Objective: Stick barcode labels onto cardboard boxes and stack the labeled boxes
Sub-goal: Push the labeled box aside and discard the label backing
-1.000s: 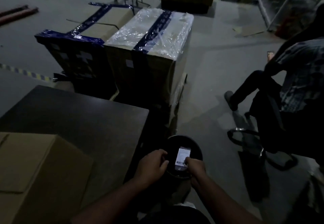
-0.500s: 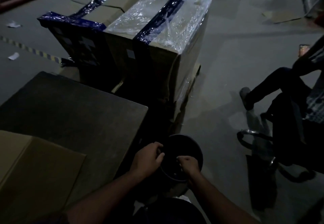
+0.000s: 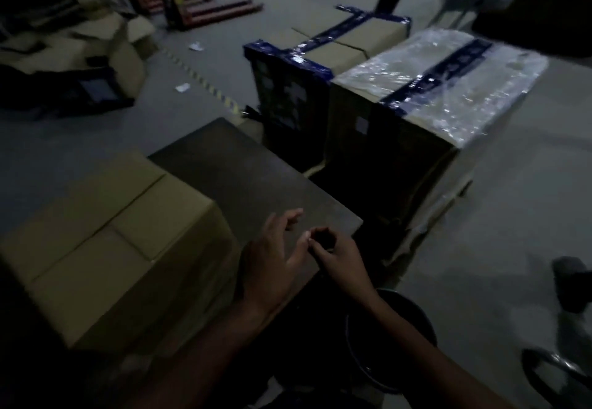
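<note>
While dim warehouse light blurs the head view, a person's left hand (image 3: 272, 258) hangs with fingers spread wide and empty above the dark tabletop (image 3: 243, 171), and the right hand (image 3: 339, 255) curls its thumb and forefinger into a narrow pinch; whether a barcode label sits in that pinch cannot be told. A plain cardboard box (image 3: 105, 232), flaps closed, rests on the table just left of the hands, its top showing no label. Below the right forearm stands a round black bin (image 3: 413, 322). Beyond the table two taped cartons wait on the floor, one bound in blue tape (image 3: 323, 53), the other under clear film (image 3: 442, 75).

The main risk appears to be the label itself. If one is held, it could fold onto its own adhesive or cling to a fingertip in such a tight pinch. Poor light could also leave it crooked or across the flap seam, where a barcode may wrinkle.
</note>
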`<act>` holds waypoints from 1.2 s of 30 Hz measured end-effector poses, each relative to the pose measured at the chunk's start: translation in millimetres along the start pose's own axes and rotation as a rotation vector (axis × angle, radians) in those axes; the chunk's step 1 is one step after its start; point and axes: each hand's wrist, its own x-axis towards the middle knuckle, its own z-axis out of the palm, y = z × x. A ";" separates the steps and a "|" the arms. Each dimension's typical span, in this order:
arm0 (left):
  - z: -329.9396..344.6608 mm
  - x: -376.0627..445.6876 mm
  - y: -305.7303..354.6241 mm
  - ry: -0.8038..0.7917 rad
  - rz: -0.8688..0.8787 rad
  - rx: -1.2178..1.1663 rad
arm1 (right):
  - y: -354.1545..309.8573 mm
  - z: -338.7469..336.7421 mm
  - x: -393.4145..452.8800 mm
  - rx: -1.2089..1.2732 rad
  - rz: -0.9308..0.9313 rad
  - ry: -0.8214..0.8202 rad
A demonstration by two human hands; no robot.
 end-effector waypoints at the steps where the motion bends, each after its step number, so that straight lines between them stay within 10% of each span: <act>1: -17.6 0.4 -2.6 0.051 -0.002 0.000 | -13.4 12.0 5.3 0.010 -0.041 -0.026; 8: -141.0 -24.3 -34.9 0.416 -0.159 0.202 | -87.9 103.3 38.6 -0.127 -0.355 -0.137; 20: -221.3 -76.7 -145.9 0.392 -0.488 0.386 | -107.6 196.8 76.6 -0.618 -0.437 -0.158; 28: -213.4 -78.9 -163.2 0.583 -0.637 0.003 | -96.4 190.3 66.3 -0.455 -0.275 -0.026; 36: -214.7 3.8 -176.5 0.436 -0.600 -0.194 | -108.5 184.8 112.4 -0.320 -0.286 0.088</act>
